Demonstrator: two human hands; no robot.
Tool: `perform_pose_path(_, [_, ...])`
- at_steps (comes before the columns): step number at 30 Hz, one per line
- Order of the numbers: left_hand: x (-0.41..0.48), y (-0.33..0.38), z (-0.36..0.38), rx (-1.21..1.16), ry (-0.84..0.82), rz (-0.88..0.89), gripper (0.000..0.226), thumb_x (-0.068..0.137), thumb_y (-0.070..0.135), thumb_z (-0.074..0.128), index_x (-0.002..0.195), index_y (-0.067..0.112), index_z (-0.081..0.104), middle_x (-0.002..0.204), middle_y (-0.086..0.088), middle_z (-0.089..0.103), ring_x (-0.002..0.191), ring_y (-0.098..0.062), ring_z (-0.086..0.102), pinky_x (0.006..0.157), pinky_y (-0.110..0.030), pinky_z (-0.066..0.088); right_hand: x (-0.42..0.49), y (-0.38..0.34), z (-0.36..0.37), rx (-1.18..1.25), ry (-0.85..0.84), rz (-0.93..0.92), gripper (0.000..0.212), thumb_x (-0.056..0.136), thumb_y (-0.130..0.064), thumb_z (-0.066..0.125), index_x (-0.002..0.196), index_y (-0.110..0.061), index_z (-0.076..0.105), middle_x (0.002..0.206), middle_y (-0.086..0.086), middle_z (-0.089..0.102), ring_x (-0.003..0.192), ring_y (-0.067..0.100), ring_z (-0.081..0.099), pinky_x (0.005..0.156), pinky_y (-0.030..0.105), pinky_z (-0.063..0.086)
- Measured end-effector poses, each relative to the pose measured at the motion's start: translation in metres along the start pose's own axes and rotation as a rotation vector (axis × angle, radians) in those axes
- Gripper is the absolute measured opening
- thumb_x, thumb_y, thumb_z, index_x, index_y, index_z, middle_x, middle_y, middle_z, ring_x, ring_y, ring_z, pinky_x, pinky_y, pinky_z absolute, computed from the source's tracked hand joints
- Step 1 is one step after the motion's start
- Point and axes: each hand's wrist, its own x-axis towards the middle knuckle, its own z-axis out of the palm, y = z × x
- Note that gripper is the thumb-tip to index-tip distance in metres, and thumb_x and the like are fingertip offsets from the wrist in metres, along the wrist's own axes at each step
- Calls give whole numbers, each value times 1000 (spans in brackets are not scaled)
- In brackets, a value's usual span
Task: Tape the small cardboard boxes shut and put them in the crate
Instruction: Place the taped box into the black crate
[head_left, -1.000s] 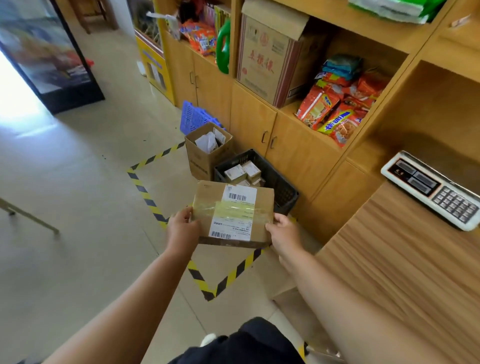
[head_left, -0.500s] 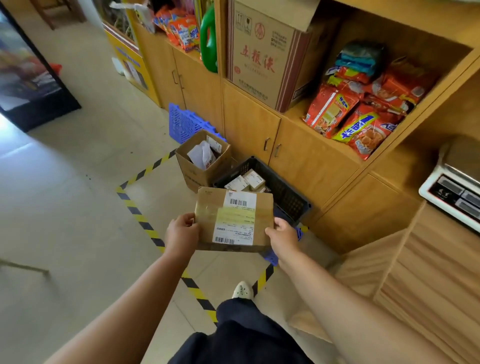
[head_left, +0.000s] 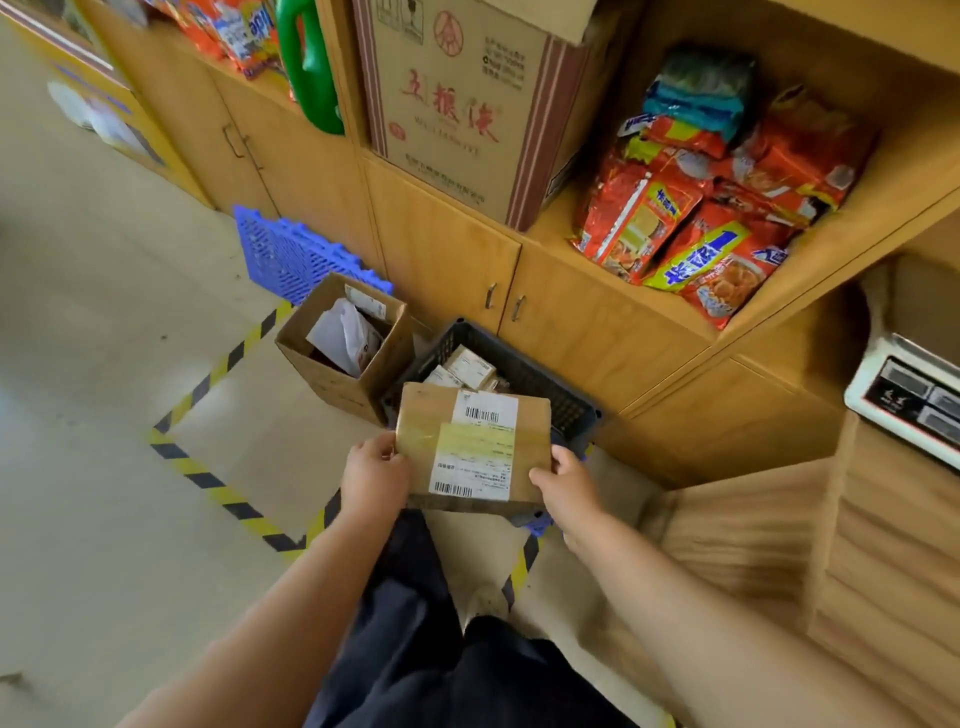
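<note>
A pale floor (head_left: 104, 364) fills the left half of the frame, marked with a square outline of yellow-and-black tape (head_left: 208, 478). A wooden cabinet (head_left: 447, 260) with open shelves above its doors runs across the top and right. A wood-grain table (head_left: 883, 545) takes up the lower right, with a white scale (head_left: 904, 395) at the right edge.

On the shelf at top centre stands a large printed carton (head_left: 457, 104), with a green jug (head_left: 311, 67) to its left. Red and orange snack packets (head_left: 701, 223) are piled to its right.

On the floor against the cabinet doors sits the dark mesh crate (head_left: 566, 400), just above the middle of the frame. An open cardboard box (head_left: 317, 369) holding white wrapping stands just beside the crate, on its left. A blue plastic grid (head_left: 280, 254) leans behind that box.

The small cardboard box (head_left: 470, 447) is at frame centre, held in the air and overlapping the crate's near edge. Its top bears a white barcode label under a strip of clear tape. The left hand (head_left: 374, 475) grips its left edge. The right hand (head_left: 566, 486) grips its lower right corner, thumb on top. Two or three smaller boxes (head_left: 467, 366) lie inside the crate.
</note>
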Motion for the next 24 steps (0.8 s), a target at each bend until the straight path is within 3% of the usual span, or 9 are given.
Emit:
perform_pose_path(3, [38, 23, 4, 86, -121, 67, 36, 82, 2, 40, 80, 26, 67, 86, 0, 63, 76, -12, 55, 62, -28, 45, 20, -13, 3, 66, 61, 76, 31, 95, -7, 48, 124, -18, 52, 116, 3, 63, 92, 15, 60, 60, 23, 46])
perform_pose_path(5, [69, 31, 11, 136, -206, 81, 34, 83, 4, 43, 83, 28, 67, 84, 5, 63, 78, -13, 57, 68, -32, 48, 37, -20, 8, 107, 102, 144, 43, 96, -7, 49, 137, -18, 42, 125, 5, 58, 95, 17, 56, 59, 23, 44])
perform_pose_path(8, [116, 38, 29, 229, -302, 107, 27, 82, 10, 46, 90, 23, 67, 94, -2, 62, 85, -21, 59, 74, -36, 49, 69, -22, 16, 116, 192, 223, 59, 94, -12, 55, 148, -19, 31, 139, 4, 50, 113, 21, 54, 82, 32, 49])
perform_pose_path(10, [144, 39, 47, 287, -357, 119, 24, 81, 12, 46, 91, 21, 66, 98, -6, 62, 88, -24, 60, 72, -34, 49, 91, -18, 20, 98, 241, 260, 60, 91, -16, 59, 146, -20, 35, 139, 4, 51, 119, 23, 53, 91, 37, 48])
perform_pose_path(14, [188, 43, 92, 422, -434, 142, 26, 86, 14, 47, 108, 16, 62, 106, -8, 59, 88, -25, 59, 75, -34, 49, 133, -2, 21, 177, 300, 319, 55, 91, -11, 58, 142, -16, 37, 128, 4, 55, 107, 22, 54, 83, 30, 42])
perform_pose_path(19, [234, 30, 163, 481, -508, 169, 26, 86, 15, 45, 108, 18, 58, 104, -7, 55, 88, -25, 56, 79, -37, 50, 199, 37, 17, 206, 380, 390, 49, 91, -14, 60, 135, -11, 41, 121, 8, 58, 103, 26, 57, 81, 32, 43])
perform_pose_path(24, [279, -7, 237, 556, -521, 174, 25, 90, 15, 44, 112, 16, 55, 104, -3, 48, 84, -18, 49, 72, -27, 37, 272, 95, 24, 247, 406, 446, 44, 89, -17, 62, 128, -13, 42, 118, 10, 59, 93, 23, 55, 87, 39, 47])
